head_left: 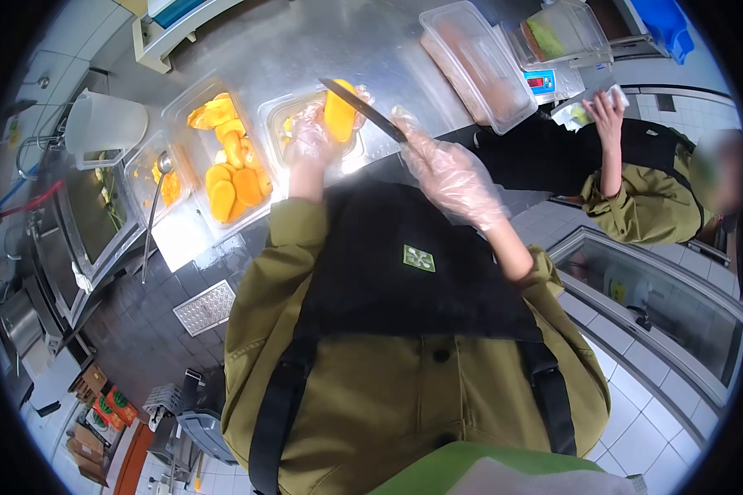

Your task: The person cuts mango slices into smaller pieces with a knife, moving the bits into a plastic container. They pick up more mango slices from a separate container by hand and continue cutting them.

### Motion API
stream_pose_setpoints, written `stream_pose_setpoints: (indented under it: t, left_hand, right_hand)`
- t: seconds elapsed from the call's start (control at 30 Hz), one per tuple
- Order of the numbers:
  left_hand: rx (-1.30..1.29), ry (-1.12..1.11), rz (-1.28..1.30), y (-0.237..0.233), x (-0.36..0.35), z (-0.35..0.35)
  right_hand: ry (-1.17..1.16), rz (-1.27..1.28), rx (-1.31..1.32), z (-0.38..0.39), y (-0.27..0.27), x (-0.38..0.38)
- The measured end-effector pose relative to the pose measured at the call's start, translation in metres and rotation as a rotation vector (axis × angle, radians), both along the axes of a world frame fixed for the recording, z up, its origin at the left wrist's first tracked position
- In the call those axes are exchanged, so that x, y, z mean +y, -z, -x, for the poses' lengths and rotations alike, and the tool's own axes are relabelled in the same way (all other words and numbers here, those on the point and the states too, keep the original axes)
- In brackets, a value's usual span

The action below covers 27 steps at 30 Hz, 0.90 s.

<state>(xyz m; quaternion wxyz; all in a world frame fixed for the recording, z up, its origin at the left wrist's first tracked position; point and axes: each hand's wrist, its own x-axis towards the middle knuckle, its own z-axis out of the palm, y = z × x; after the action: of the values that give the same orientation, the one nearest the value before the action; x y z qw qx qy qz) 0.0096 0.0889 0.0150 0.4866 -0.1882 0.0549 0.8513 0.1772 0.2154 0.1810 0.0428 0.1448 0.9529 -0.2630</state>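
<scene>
My left hand (312, 139), in a clear plastic glove, is closed on a peeled yellow mango piece (339, 114) above a clear container (274, 115). A knife (367, 110) is in my gloved right hand (450, 175), its blade slanting up to the left across the mango. Left of my hands, a long clear container (179, 107) holds several peeled mango pieces (246, 186). Beside it stands a smaller container (137, 172) with diced orange pieces (170, 188) and a long-handled ladle (165, 163).
A white pitcher (107, 124) stands at the left. At the right are a lidded box (483, 70), a scale (541, 82) and a container with something green (557, 37). Another person's hand (609, 115) holds a white packet near the scale.
</scene>
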Motion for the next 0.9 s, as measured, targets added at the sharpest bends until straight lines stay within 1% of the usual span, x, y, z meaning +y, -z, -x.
stream_pose_setpoints:
  t: [0.03,0.07,0.13,0.17,0.2,0.27,0.33,0.37,0.43,0.47,0.53,0.57,0.6,0.67,0.73,0.77,0.83,0.9]
  left_hand:
    - [0.051,-0.034,0.287,-0.024,0.006,-0.005]
    - [0.052,-0.035,0.288,-0.030,0.010,-0.008]
    - [0.106,-0.084,0.252,-0.037,0.012,-0.011]
    - [0.132,-0.108,0.231,-0.039,0.014,-0.012]
    - [0.155,-0.134,0.211,-0.039,0.015,-0.014]
    - [0.174,-0.166,0.194,-0.041,0.019,-0.019]
    - [0.293,-0.208,0.277,-0.042,0.024,-0.018]
    - [0.288,-0.214,0.280,-0.039,0.024,-0.017]
    - [0.303,-0.149,0.232,-0.029,0.023,-0.017]
    - [0.301,-0.158,0.233,-0.023,0.022,-0.017]
    - [0.213,-0.146,0.052,-0.013,0.018,-0.016]
    - [0.211,-0.158,0.049,-0.009,0.017,-0.016]
    - [0.199,-0.164,0.082,-0.009,0.017,-0.015]
    - [0.182,-0.187,0.115,-0.008,0.015,-0.012]
    - [0.133,-0.138,-0.313,-0.004,0.012,-0.011]
    - [0.133,-0.140,-0.315,-0.003,0.017,-0.011]
    - [0.254,-0.214,0.045,-0.018,0.029,-0.010]
    - [0.228,-0.225,0.021,-0.008,0.027,-0.011]
  right_hand:
    - [-0.030,-0.018,-0.003,0.004,0.008,-0.001]
    - [-0.031,-0.017,-0.002,0.006,0.025,0.001]
    - [-0.166,-0.247,0.246,0.013,0.062,0.004]
    - [-0.171,-0.272,0.254,0.014,0.073,0.005]
    - [-0.177,-0.270,0.252,0.016,0.079,0.004]
    - [-0.176,-0.370,0.098,0.017,0.088,0.003]
    - [-0.171,-0.380,0.087,0.018,0.092,0.001]
    - [-0.162,-0.391,0.074,0.018,0.094,0.000]
    - [-0.184,-0.383,0.045,0.019,0.099,0.001]
    - [-0.200,-0.379,0.022,0.020,0.101,0.004]
    - [-0.220,-0.332,0.061,0.020,0.095,0.007]
    - [-0.232,-0.284,0.097,0.020,0.092,0.008]
    - [-0.247,-0.289,0.098,0.020,0.088,0.006]
    - [-0.195,-0.261,0.135,0.020,0.083,0.002]
    - [-0.213,-0.265,0.110,0.020,0.094,0.003]
    - [-0.193,-0.276,0.069,0.021,0.105,0.004]
    - [-0.183,-0.289,0.025,0.026,0.119,0.007]
    - [-0.161,-0.239,0.080,0.026,0.128,0.010]
